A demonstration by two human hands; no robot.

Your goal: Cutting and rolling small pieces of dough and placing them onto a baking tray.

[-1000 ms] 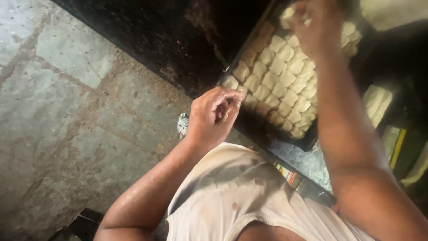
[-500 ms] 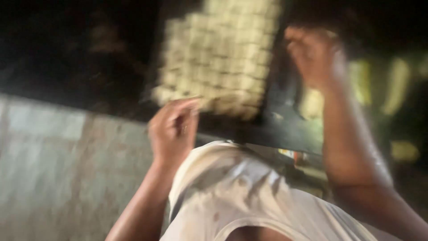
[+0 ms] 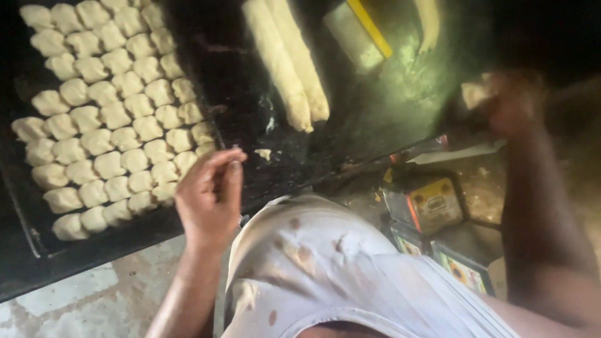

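Note:
A dark baking tray (image 3: 25, 225) at the left holds several rows of small pale dough pieces (image 3: 106, 119). My left hand (image 3: 210, 197) hovers at the tray's near right corner, fingers pinched together, nothing clearly in them. Two long dough rolls (image 3: 291, 69) lie side by side on the black counter (image 3: 363, 119). My right hand (image 3: 510, 100), blurred at the far right edge of the counter, grips a small pale lump of dough (image 3: 476, 94). A tiny dough scrap (image 3: 264, 153) lies on the counter near my left fingertips.
A metal scraper with a yellow handle (image 3: 360, 31) lies on the counter behind the rolls, with another dough strip (image 3: 429, 22) beyond it. Colourful tins and boxes (image 3: 429, 203) stand on the floor below the counter's right side. Stone floor (image 3: 69, 300) shows at bottom left.
The view has swung so the tray now sits at the left. My right hand left the tray and moved to the counter's right edge with a dough lump. My left hand stays pinched near the tray's corner.

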